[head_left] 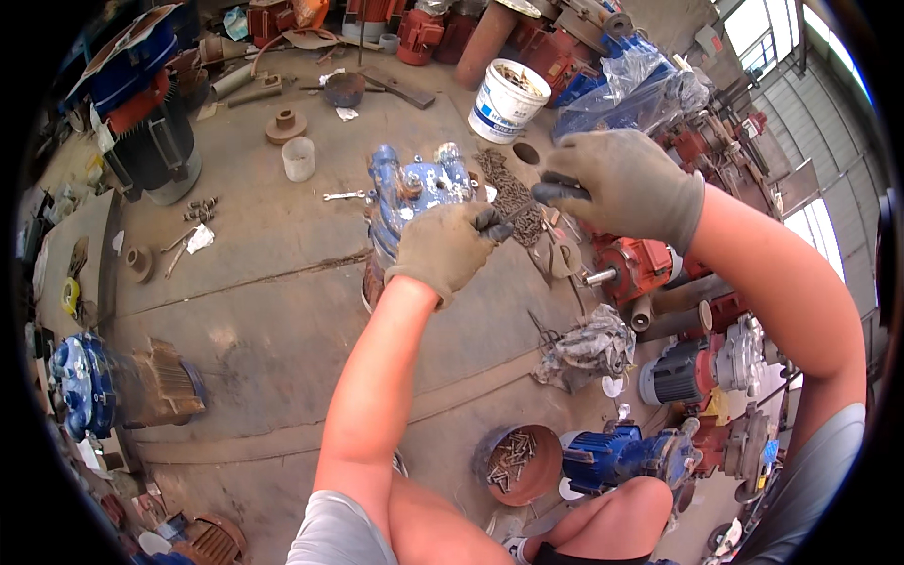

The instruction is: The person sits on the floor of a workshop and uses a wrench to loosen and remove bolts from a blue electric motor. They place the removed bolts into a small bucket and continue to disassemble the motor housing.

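Note:
My left hand, in a dirty grey-green work glove with dark fingertips, is closed in a pinch in front of a blue machine housing with flaking paint. My right hand, in a matching glove, hovers to its right, fingers and thumb pressed together. Something thin and dark seems to run between the two sets of fingertips; it is too small to name. Left of the housing lies an open-ended wrench. A heap of rusty chain sits between the hands, and the left glove hides the housing's near part.
A white bucket of brown grease stands beyond the chain. Nearer me is a reddish tub of bolts, beside a blue motor. Another motor lies at left. Red motors and pipes line the right.

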Available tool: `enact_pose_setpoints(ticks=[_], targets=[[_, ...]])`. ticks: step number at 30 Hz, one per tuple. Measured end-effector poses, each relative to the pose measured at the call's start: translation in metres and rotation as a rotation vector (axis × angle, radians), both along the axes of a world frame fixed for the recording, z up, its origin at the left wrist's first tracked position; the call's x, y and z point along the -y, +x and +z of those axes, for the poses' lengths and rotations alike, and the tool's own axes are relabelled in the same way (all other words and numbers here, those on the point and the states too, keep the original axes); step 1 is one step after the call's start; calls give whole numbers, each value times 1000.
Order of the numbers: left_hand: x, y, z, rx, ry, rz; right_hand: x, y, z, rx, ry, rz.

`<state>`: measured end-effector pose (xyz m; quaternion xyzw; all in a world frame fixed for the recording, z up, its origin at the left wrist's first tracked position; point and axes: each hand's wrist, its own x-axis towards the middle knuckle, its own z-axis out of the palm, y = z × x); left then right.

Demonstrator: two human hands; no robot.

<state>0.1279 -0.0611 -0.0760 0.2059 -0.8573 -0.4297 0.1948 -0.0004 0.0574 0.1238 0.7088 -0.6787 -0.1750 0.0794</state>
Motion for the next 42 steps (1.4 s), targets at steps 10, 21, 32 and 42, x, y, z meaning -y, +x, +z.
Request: enact_pose_setpoints(ticks=[10, 21, 32, 42], targets=[[1, -2, -7, -12, -97, 16, 0, 5, -30, -65, -107, -123], [0, -7, -17, -31, -114, 33, 5, -11, 12, -270, 155, 472], [-4, -9, -7, -37, -34, -27, 18, 1, 9, -485, 298, 416], [-3, -7, 1, -119, 145, 25, 70, 12, 13, -235, 422, -31]])
